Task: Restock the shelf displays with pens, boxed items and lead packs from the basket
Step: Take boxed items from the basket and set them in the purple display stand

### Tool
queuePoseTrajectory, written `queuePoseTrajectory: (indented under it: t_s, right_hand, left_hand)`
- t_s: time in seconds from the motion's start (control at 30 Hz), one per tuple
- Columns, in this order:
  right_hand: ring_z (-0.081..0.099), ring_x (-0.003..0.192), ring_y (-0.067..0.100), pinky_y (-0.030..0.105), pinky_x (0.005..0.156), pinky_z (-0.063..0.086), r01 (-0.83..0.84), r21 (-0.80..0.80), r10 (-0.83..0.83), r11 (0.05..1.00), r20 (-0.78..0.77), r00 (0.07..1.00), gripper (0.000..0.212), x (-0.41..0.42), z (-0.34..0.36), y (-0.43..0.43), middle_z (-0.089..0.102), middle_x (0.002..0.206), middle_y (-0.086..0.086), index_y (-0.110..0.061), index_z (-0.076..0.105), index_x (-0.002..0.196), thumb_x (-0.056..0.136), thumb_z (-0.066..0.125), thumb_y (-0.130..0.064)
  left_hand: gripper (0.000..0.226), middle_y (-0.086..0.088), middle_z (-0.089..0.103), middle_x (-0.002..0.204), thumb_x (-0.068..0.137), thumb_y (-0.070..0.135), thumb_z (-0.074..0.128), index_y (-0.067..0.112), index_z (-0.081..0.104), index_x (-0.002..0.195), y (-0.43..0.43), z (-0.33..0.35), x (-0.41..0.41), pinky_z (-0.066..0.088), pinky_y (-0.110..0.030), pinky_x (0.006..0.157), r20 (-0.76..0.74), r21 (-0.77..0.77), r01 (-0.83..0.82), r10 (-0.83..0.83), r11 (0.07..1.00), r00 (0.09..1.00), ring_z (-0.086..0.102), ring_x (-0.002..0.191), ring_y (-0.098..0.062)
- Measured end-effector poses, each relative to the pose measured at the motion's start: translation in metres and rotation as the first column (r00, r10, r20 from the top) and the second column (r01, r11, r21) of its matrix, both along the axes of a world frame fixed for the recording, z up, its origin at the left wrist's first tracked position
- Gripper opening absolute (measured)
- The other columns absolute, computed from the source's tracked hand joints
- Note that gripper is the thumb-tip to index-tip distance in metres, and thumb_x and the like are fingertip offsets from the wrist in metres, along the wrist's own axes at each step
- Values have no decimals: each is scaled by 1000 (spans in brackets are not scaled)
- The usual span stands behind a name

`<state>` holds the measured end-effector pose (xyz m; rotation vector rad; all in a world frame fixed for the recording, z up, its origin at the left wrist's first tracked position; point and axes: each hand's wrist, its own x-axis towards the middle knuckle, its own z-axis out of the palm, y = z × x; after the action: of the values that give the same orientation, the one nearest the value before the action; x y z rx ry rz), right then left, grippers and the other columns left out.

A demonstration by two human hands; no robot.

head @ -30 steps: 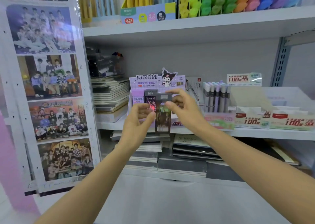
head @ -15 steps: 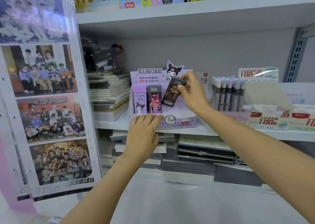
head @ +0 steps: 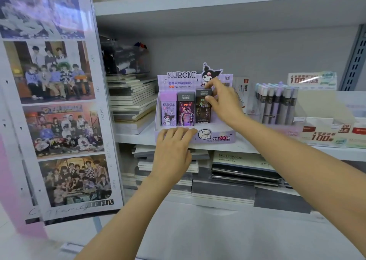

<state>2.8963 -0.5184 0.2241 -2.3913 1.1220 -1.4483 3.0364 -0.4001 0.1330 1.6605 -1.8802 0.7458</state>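
Note:
A purple Kuromi display box (head: pixel 215 139) stands on the middle shelf. Three lead packs stand upright in it side by side: a lilac pack (head: pixel 168 112), a dark pack with pink print (head: pixel 185 110), and a black pack (head: pixel 202 109) on the right. My right hand (head: pixel 223 103) pinches the black pack's top right corner between thumb and fingers. My left hand (head: pixel 173 150) rests flat, fingers straight, on the display box's front lip. The basket is out of sight.
Grey and lilac pens (head: pixel 275 103) stand in a display right of the box, with red-and-white lead boxes (head: pixel 324 135) beyond. Notebook stacks (head: pixel 132 99) lie to the left and on the lower shelf (head: pixel 243 168). A poster panel (head: pixel 53 101) stands at the left.
My right hand carried the black pack from a tilted hold down into the display, where it stands upright beside the other two. My left hand stayed on the box's front lip.

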Motion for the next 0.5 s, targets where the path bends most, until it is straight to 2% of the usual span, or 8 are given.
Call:
queuePoseTrajectory:
  t_s: [0.07, 0.13, 0.23, 0.33, 0.4, 0.43, 0.5]
  right_hand:
    - [62, 77, 16, 35, 71, 52, 13, 0, -13, 1000, -33, 999, 23, 1, -7, -1, 62, 83, 3, -15, 51, 114, 95, 57, -5]
    - [61, 87, 24, 41, 78, 53, 45, -9, -46, 999, -87, 995, 26, 3, -13, 0, 61, 100, 8, -15, 51, 119, 95, 57, -5]
    - [53, 103, 25, 31, 77, 44, 154, -62, -162, 986, -163, 973, 41, 0, -13, 2, 46, 119, 7, -19, 51, 132, 93, 62, -12]
    - [44, 119, 21, 28, 91, 40, 126, -101, -139, 987, -134, 981, 51, -8, -14, 15, 41, 132, 8, -19, 45, 142, 93, 61, -17]
    - [49, 111, 14, 26, 93, 41, 25, -183, -32, 983, -34, 999, 42, -13, -23, 34, 48, 127, 4, -16, 51, 136, 95, 58, -15]
    - [53, 100, 10, 25, 88, 45, -37, -217, 37, 976, -4, 999, 34, -16, -30, 45, 53, 120, 1, -16, 56, 129, 95, 57, -14]
    - [55, 77, 4, 26, 72, 50, -152, -221, 152, 963, -19, 988, 17, -22, -58, 67, 62, 101, -5, -16, 62, 110, 95, 55, -13]
  left_hand:
    - [54, 2, 59, 122, 79, 12, 62, 21, 54, 131, 0, 0, -1, 31, -37, 102, -5, -2, -1, 1, 1000, 1000, 52, 110, -23]
    - [54, 2, 58, 122, 79, 12, 62, 21, 54, 132, 0, -1, -1, 30, -36, 102, -5, 1, -7, 7, 1000, 1000, 52, 111, -24]
    - [55, 3, 56, 126, 82, 15, 60, 22, 49, 136, 0, 1, -2, 26, -34, 106, -7, 33, -3, 3, 999, 1000, 49, 116, -22]
    - [59, 2, 47, 142, 88, 19, 57, 22, 40, 144, 2, 2, 0, 17, -36, 116, -49, 55, 46, -43, 997, 998, 38, 133, -20]
    - [59, -3, 44, 148, 86, 13, 61, 15, 43, 143, 10, -3, -4, 17, -42, 118, -143, -7, 96, -96, 995, 985, 33, 140, -24]
    - [55, -7, 50, 141, 84, 8, 63, 11, 49, 136, 14, -11, -6, 24, -43, 115, -173, -94, 112, -127, 989, 977, 39, 135, -26]
    - [40, -8, 61, 115, 78, 1, 64, 8, 60, 117, 23, -37, -12, 37, -36, 97, -220, -259, 110, -169, 960, 961, 52, 110, -26]
